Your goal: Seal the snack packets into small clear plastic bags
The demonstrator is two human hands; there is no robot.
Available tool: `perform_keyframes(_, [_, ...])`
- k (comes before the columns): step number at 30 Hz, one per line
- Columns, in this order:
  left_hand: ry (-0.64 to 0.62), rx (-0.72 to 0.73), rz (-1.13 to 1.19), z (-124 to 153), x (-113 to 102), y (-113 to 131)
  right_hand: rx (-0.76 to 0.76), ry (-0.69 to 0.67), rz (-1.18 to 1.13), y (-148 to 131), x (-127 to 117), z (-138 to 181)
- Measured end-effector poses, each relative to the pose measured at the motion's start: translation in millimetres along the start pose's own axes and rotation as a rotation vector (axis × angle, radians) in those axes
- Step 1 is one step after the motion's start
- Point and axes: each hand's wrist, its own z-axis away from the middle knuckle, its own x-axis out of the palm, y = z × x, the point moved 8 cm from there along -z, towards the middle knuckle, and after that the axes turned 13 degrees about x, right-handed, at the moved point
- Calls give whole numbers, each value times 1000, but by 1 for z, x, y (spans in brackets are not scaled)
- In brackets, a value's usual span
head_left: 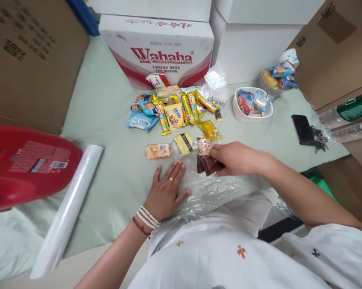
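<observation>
My left hand (pixel 168 188) lies flat with fingers spread on the left edge of a clear plastic bag (pixel 211 196). My right hand (pixel 236 158) is closed on a dark brown snack packet (pixel 207 165), held low over the bag. Just behind that packet is a cream packet with red print (pixel 203 145). A yellow packet with a black stripe (pixel 185 144) lies to its left, and a clear-wrapped biscuit pack (pixel 158 151) is beyond my left fingertips. Farther back is a heap of wrapped snacks (pixel 174 114), mostly yellow, with blue packets at its left.
A Wahaha carton (pixel 159 52) stands behind the heap. On the right are a white bowl of snacks (pixel 253 116), a second snack tub (pixel 273 86), a black phone or wallet (pixel 301 129), keys (pixel 320 141) and bottles (pixel 354 108). A plastic film roll (pixel 69 208) and red object (pixel 33 164) lie left.
</observation>
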Motion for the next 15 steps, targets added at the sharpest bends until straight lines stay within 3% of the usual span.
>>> perform_keyframes(4, [-19, 4, -13, -2, 2, -1, 9, -28, 77, -23, 40, -13])
perform_keyframes(7, [-19, -7, -5, -1, 2, -3, -21, 63, 34, -21, 46, -11])
perform_keyframes(12, [137, 12, 37, 16, -24, -1, -100, 311, -297, 7, 45, 49])
perform_keyframes(15, [229, 138, 132, 30, -44, 16, -138, 392, -397, 19, 73, 94])
